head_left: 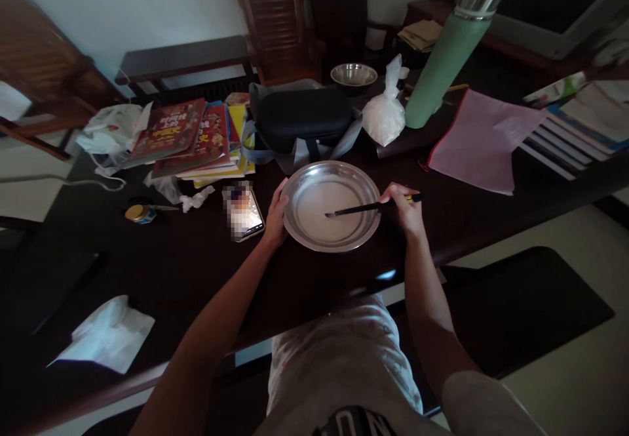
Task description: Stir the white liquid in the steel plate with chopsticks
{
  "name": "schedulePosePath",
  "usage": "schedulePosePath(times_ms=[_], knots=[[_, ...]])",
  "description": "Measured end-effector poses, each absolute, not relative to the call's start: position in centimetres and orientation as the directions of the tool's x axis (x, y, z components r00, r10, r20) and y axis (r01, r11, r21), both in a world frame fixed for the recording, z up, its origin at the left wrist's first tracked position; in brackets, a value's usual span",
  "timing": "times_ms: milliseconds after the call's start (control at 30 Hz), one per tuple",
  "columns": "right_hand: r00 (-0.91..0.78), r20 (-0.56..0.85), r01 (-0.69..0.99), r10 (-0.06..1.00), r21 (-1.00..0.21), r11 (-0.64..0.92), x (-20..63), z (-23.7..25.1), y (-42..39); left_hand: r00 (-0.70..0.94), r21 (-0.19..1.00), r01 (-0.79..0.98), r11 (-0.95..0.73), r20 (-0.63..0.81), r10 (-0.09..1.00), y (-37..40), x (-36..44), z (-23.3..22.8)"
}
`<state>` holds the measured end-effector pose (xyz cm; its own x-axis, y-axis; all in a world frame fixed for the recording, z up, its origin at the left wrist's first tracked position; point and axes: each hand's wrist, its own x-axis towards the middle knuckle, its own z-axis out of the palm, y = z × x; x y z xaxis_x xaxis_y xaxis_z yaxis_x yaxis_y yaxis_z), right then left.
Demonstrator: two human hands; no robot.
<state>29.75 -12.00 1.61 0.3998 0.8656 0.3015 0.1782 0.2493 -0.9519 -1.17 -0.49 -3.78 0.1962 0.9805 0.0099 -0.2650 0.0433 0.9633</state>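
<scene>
A round steel plate [301,234] with a pale white layer inside sits on the dark table [196,272] in front of me. My left hand [276,216] grips the plate's left rim. My right hand [405,208] holds a pair of dark chopsticks [363,208] at the plate's right edge; their tips reach into the middle of the plate and touch the white layer.
A phone [244,212] lies just left of the plate. Behind are a black case [304,115], stacked books [191,136], a white plastic bag [386,115], a green flask [445,62], a steel bowl [354,74] and a pink folder [484,141]. Crumpled tissue [109,334] lies near left.
</scene>
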Motion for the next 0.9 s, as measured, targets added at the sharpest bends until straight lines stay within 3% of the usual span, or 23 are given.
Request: schedulePosePath(times_ms=[133, 267, 433, 567, 733, 900], knots=[[0.312, 0.285, 0.179, 0.906, -0.955, 0.238, 29.74, 1.58, -12.03, 0.197, 0.965, -0.26, 0.048, 0.004, 0.98, -0.56, -1.15, -3.68], [0.412, 0.339, 0.207, 0.846, -0.939, 0.275, 29.77, 1.61, -12.01, 0.2, 0.968, -0.247, 0.042, 0.009, 0.98, -0.6, -1.21, -3.59], [0.342, 0.327, 0.226, 0.881, -0.939, 0.261, 29.67, 1.66, -11.94, 0.187, 0.965, -0.256, 0.048, 0.001, 0.982, -0.66, -1.15, -3.54], [0.422, 0.341, 0.223, 0.84, -0.937, 0.268, 29.64, 1.66, -11.93, 0.196, 0.965, -0.258, 0.055, -0.003, 0.981, -0.63, -1.12, -3.6], [0.336, 0.316, 0.212, 0.887, -0.943, 0.256, 29.6, 1.69, -12.01, 0.199, 0.972, -0.234, 0.037, 0.011, 0.98, -0.54, -1.22, -3.71], [0.432, 0.335, 0.203, 0.837, -0.941, 0.272, 29.54, 1.78, -12.07, 0.213, 0.972, -0.232, 0.032, 0.018, 0.977, -0.67, -1.25, -3.52]])
